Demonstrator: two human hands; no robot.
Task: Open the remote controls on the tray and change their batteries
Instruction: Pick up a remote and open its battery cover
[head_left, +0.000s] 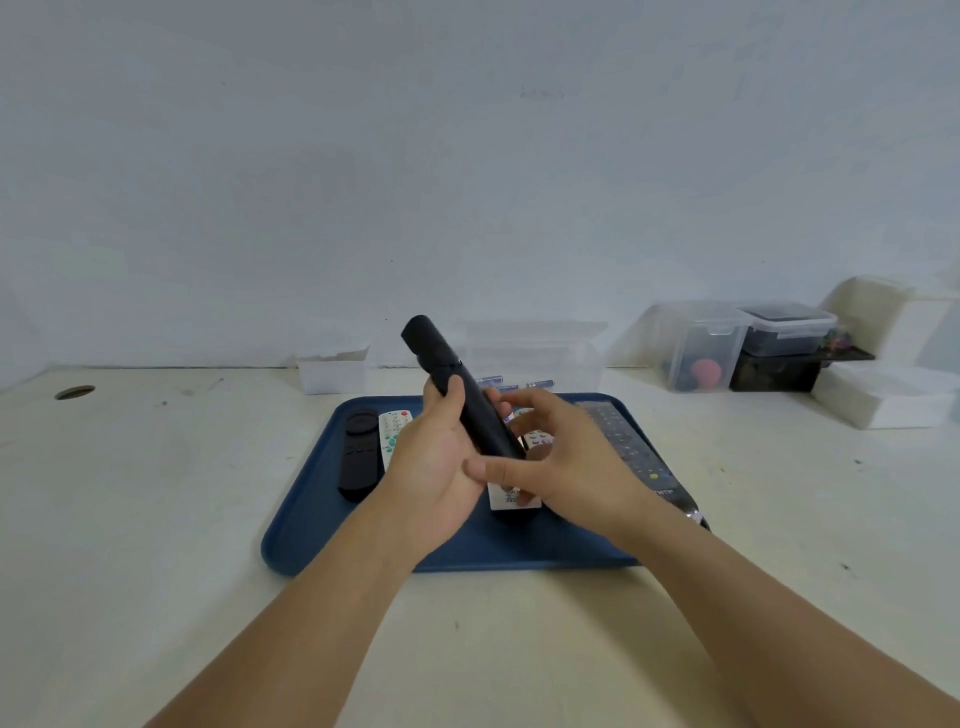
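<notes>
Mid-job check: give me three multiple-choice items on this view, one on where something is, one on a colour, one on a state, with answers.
1. Where does the small black remote lie?
A. at the tray's left edge
B. on the bare table
C. in the clear box

2. What colour is the tray?
A. red
B. blue
C. white

3. What is the left hand doing?
A. resting flat on the table
B. gripping the long black remote
C. hanging idle

Answers: 1 A, it lies on the tray beside the white remote. 2 B, its rim and floor show dark blue. 3 B, its fingers wrap the remote, lifted above the tray, with the right hand alongside.
</notes>
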